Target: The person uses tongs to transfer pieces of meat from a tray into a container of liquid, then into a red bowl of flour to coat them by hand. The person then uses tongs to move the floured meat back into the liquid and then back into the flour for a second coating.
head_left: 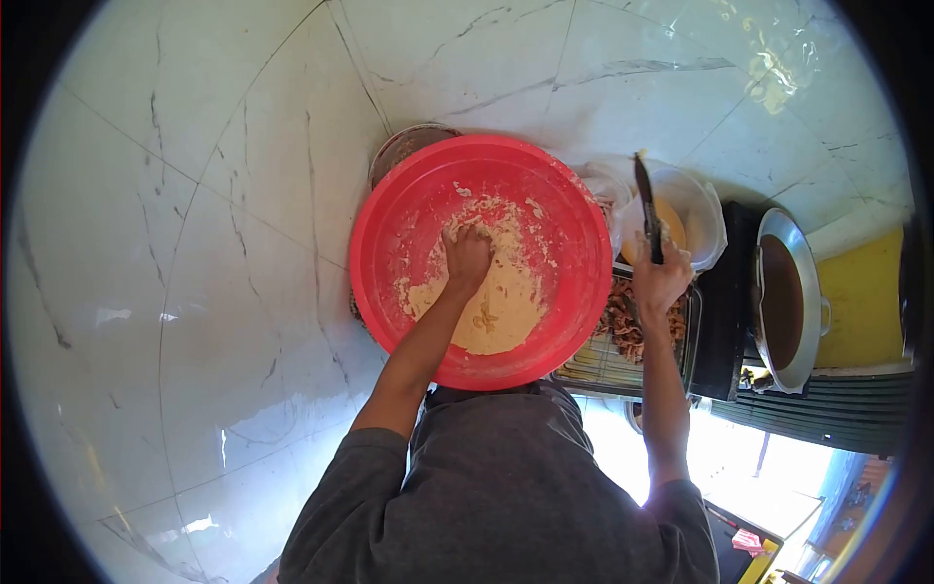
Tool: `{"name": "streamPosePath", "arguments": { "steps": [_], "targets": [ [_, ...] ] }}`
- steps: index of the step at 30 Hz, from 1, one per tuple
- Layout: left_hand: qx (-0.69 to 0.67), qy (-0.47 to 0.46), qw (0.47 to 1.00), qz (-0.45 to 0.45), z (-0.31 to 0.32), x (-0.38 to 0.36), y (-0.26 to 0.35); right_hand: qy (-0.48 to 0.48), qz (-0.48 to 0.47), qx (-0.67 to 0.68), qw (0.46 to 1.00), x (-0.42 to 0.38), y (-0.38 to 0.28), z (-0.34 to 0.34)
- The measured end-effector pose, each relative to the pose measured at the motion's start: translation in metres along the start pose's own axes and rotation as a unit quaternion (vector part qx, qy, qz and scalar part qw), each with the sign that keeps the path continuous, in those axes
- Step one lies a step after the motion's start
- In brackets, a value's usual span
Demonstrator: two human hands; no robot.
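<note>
A wide red basin (375, 243) holds pale flour (506, 321), with crumbly clumps toward its far side. My left hand (468, 258) is down in the flour, its fingers curled at the clumps; I cannot tell what they hold. To the right of the basin, my right hand (662, 275) grips a long dark utensil (646, 195) that points up and away from me. This utensil passes over a clear plastic tub (702, 216) with yellow liquid (669, 226) in it. Just below that hand, browned pieces of food (623, 316) lie on a wire rack.
The wire rack (598, 365) sits in a tray right of the basin. Farther right is a metal pan (812, 331) of brown liquid, beside a black surface (722, 311) and a yellow panel (861, 302). Marbled tiles (263, 175) cover the wall. A round container (409, 141) shows behind the basin.
</note>
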State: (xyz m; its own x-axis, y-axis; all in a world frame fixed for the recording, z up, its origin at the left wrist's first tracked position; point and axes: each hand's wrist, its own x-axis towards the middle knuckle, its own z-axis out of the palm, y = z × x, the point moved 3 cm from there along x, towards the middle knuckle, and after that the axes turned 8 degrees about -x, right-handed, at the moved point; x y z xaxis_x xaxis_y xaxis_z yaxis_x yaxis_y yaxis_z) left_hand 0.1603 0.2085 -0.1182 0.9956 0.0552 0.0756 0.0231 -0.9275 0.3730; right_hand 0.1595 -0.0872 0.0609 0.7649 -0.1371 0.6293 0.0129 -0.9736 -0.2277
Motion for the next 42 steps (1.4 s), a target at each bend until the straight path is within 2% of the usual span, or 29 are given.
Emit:
{"name": "streamPosePath", "arguments": {
  "steps": [3, 4, 7, 10, 13, 16, 19, 22, 25, 28, 34, 37, 40, 42],
  "targets": [
    [0.039, 0.015, 0.999, -0.002, 0.010, 0.002, 0.001, -0.001, 0.109, -0.103, 0.989, 0.011, 0.028, 0.004],
    [0.047, 0.024, 0.999, 0.004, 0.011, 0.003, 0.001, -0.042, 0.156, -0.137, 0.977, 0.017, 0.038, 0.006],
    [-0.051, 0.021, 0.997, 0.049, 0.004, 0.000, -0.001, -0.083, 0.130, -0.189, 0.970, 0.034, 0.061, 0.010],
    [-0.143, 0.005, 0.990, -0.011, -0.010, 0.000, -0.014, -0.255, 0.087, -0.239, 0.933, 0.055, 0.074, 0.013],
    [-0.112, -0.042, 0.991, -0.054, -0.033, 0.000, -0.025, -0.343, 0.060, -0.291, 0.891, 0.070, 0.086, 0.033],
    [-0.074, -0.030, 0.994, -0.073, -0.040, -0.003, -0.041, -0.390, 0.058, -0.295, 0.871, 0.078, 0.084, 0.039],
    [-0.069, -0.058, 0.991, -0.099, -0.035, -0.007, -0.059, -0.406, 0.070, -0.295, 0.862, 0.082, 0.084, 0.046],
    [-0.138, -0.043, 0.986, -0.083, -0.025, -0.013, -0.074, -0.410, 0.070, -0.307, 0.856, 0.082, 0.081, 0.049],
    [-0.212, -0.047, 0.964, -0.151, -0.019, -0.014, -0.082, -0.420, 0.066, -0.312, 0.849, 0.082, 0.079, 0.047],
    [-0.249, -0.005, 0.955, -0.159, -0.021, -0.015, -0.078, -0.388, 0.056, -0.301, 0.869, 0.080, 0.086, 0.052],
    [-0.335, 0.022, 0.927, -0.167, -0.019, -0.015, -0.077, -0.270, 0.105, -0.238, 0.927, 0.073, 0.089, 0.037],
    [-0.340, -0.045, 0.925, -0.166, -0.010, -0.012, -0.079, -0.285, 0.103, -0.253, 0.919, 0.067, 0.088, 0.031],
    [-0.350, -0.077, 0.918, -0.169, -0.014, -0.012, -0.072, -0.216, 0.099, -0.244, 0.940, 0.066, 0.077, 0.021],
    [-0.373, -0.084, 0.907, -0.174, -0.020, -0.012, -0.067, -0.259, 0.096, -0.226, 0.934, 0.067, 0.087, 0.034]
  ]
}}
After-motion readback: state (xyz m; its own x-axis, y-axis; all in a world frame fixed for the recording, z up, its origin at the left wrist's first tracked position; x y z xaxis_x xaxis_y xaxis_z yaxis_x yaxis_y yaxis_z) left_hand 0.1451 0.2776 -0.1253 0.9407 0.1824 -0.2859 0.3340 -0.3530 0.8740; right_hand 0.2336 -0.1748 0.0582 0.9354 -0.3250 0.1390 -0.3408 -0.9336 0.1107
